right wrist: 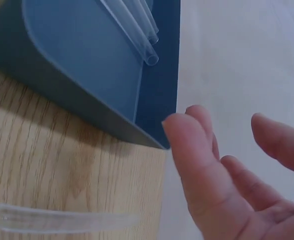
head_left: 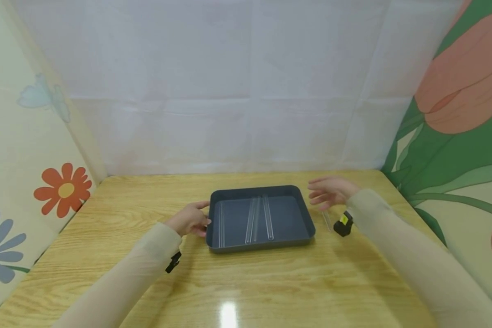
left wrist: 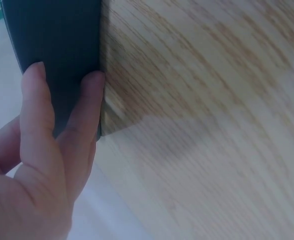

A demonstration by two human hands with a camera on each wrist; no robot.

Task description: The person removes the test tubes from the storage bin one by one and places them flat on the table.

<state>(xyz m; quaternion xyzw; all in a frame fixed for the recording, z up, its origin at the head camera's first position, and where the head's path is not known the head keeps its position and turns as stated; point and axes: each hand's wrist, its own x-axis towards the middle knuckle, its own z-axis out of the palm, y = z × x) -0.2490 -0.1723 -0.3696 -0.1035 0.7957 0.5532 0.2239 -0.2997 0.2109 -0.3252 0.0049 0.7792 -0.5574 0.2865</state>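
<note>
My left hand point(head_left: 192, 219) is at the left side of a dark blue-grey rectangular tray point(head_left: 262, 248). In the left wrist view its fairly straight fingers point(left wrist: 37, 105) rest against the tray's outer wall point(left wrist: 62, 35). Several clear test tubes point(head_left: 269, 218) lie lengthwise inside the tray, one of them apart along the left side. My right hand point(head_left: 330, 190), holding nothing, hovers just beyond the tray's right rim with its fingers spread. Below it, one more clear test tube point(right wrist: 57, 220) lies on the table, partly covered by the hand in the head view.
The wood-grain table point(head_left: 246, 282) carries the tray near its far half. A white cloth point(head_left: 229, 91) hangs behind its far edge. Flower-printed panels point(head_left: 467, 150) stand at the left and right sides. Each wrist wears a small black device point(head_left: 343, 224).
</note>
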